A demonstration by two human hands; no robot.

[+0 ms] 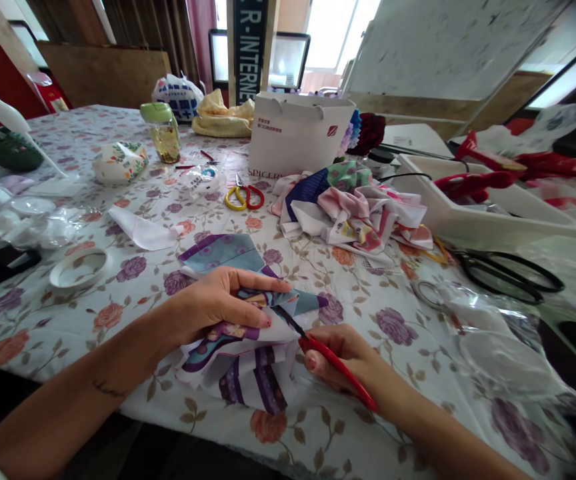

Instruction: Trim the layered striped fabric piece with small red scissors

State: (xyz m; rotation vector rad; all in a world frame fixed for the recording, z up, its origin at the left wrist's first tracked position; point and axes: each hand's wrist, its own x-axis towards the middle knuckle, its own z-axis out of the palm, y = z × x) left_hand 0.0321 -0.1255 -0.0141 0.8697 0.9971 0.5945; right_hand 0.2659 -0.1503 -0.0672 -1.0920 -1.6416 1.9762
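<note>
My left hand [213, 303] grips a folded bundle of patchwork fabric [238, 357] in purple, teal and white, pressing it against the floral tablecloth [368, 393]. My right hand [343, 357] is closed around slim red-handled scissors [338, 363]. Their dark blades [288, 320] reach into the fabric's upper edge, close to my left fingertips. A white fabric scrap [141, 230] lies further up the table, beyond my left hand.
A crumpled pile of printed fabric [348, 210] lies ahead, by a white paper bag [301, 133]. Yellow-and-red scissors [245, 197], black scissors [505, 277], a tape roll [79, 268] and a glass jar [163, 133] stand about. A white tray [483, 207] holds red objects.
</note>
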